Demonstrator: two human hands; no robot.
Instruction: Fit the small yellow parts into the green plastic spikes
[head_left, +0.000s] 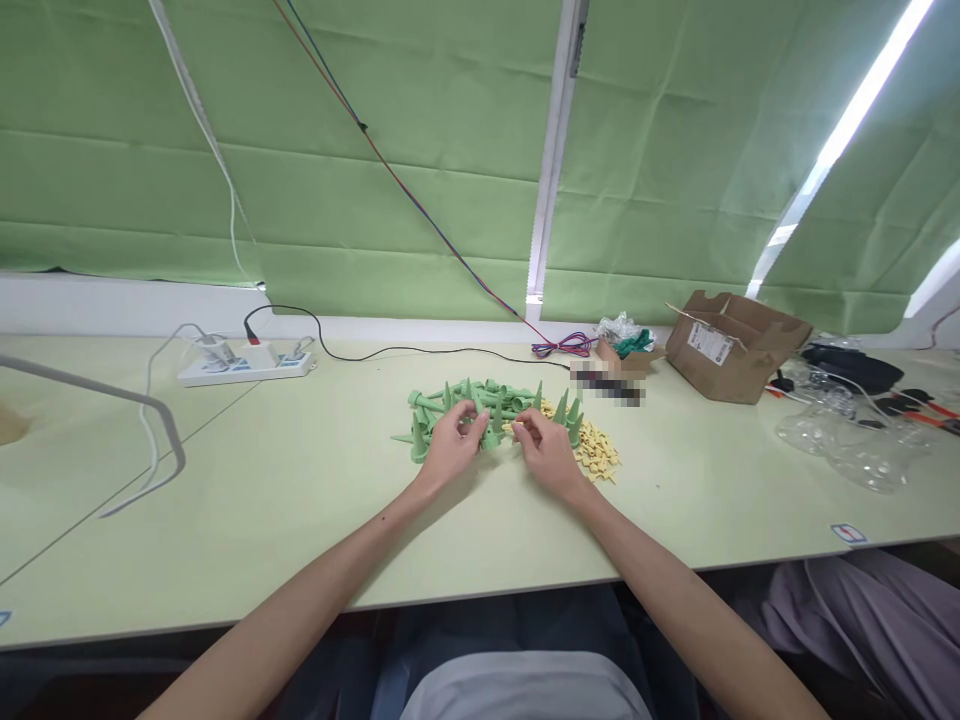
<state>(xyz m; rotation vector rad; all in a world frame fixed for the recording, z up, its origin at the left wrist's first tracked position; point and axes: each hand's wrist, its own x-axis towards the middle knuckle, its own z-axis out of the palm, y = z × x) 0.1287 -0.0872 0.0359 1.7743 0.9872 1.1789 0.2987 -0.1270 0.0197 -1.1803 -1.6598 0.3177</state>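
i'm seeing the left hand pinching a green cone at the near edge of the green heap, while the right hand is pinching what seems a small yellow piece just beside it. i'm judging that a loose grip could be dropping that tiny piece, or a nudge toppling the upright cones into the yellow pile. behind, a small carton is holding green material; the larger cardboard box is hiding its contents.
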